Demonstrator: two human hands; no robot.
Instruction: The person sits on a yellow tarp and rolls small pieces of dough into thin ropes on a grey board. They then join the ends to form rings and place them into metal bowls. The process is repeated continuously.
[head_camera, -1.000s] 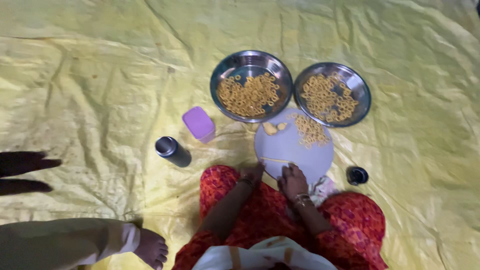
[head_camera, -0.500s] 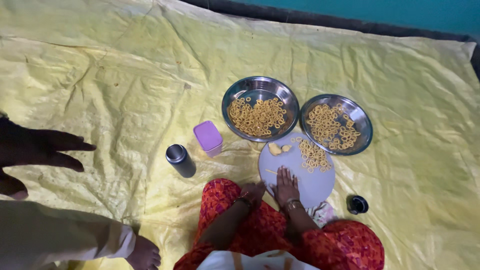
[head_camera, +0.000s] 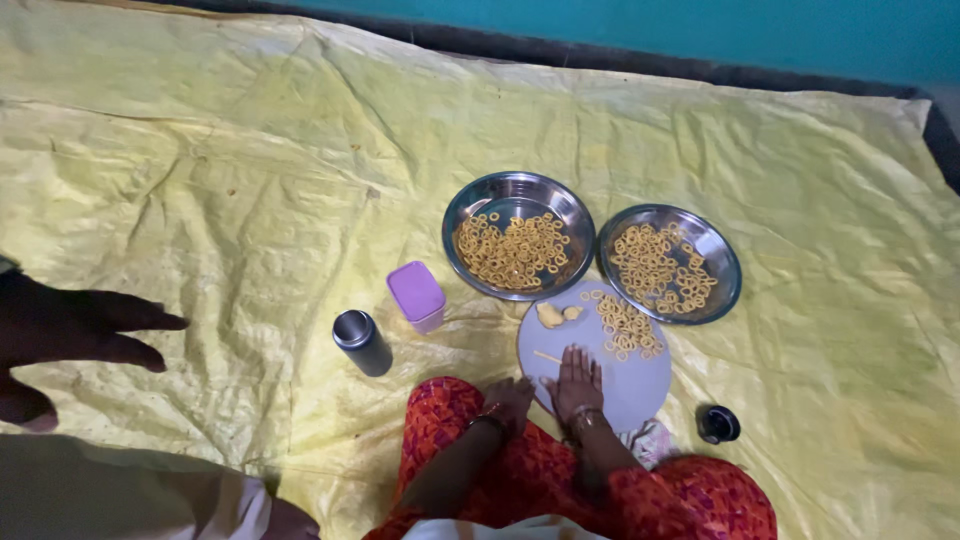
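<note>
Below, both hands (right hand (head_camera: 577, 382) flat and empty, left hand (head_camera: 510, 398) loose) meet one round board (head_camera: 625, 385) beside two steel plates (head_camera: 518, 235).

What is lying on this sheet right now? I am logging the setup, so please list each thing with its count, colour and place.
steel bowls: two, silver, side by side at centre right, both holding small yellow dough rings
round board: one, pale grey-white, in front of the bowls, with loose rings, a thin dough strip and dough lumps on it
dough lumps: two, yellow, at the board's far left edge
square container: one, purple, left of the board
steel canister: one, dark silver, left of the purple container
small round cap: one, dark, right of the board
sheet: one, yellow, crinkled, under everything
another person's hand: one, at the left edge
left hand: at the board's near left edge
right hand: flat on the board
</note>
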